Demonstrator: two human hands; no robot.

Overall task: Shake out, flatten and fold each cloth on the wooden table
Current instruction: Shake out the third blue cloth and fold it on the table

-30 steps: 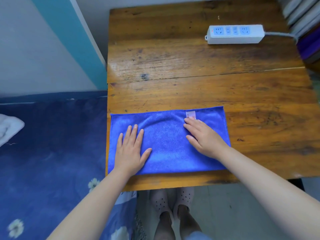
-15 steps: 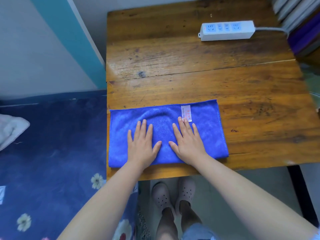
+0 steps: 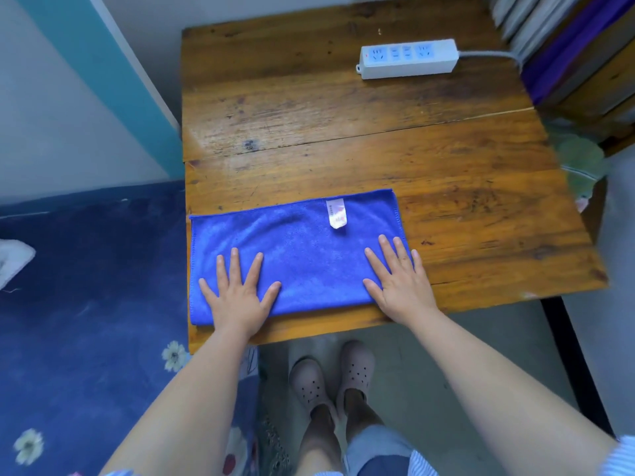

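A blue microfibre cloth (image 3: 302,249) lies flat as a wide rectangle at the near left corner of the wooden table (image 3: 378,159). A small white label (image 3: 336,213) sits near its far edge. My left hand (image 3: 238,292) presses flat on the cloth's near left part, fingers spread. My right hand (image 3: 398,280) presses flat on the cloth's near right end, with the outer fingers over its right edge. Neither hand holds anything.
A white power strip (image 3: 409,58) with a grey cord lies at the table's far right. A bed with a dark blue flowered cover (image 3: 86,304) adjoins the table's left side. Stacked items (image 3: 567,46) stand at the far right. My feet in clogs (image 3: 333,376) are below the table's near edge.
My hands, side by side at the cloth's middle half a second ago, have slid apart toward its left and right ends. The cloth stays flat in place.
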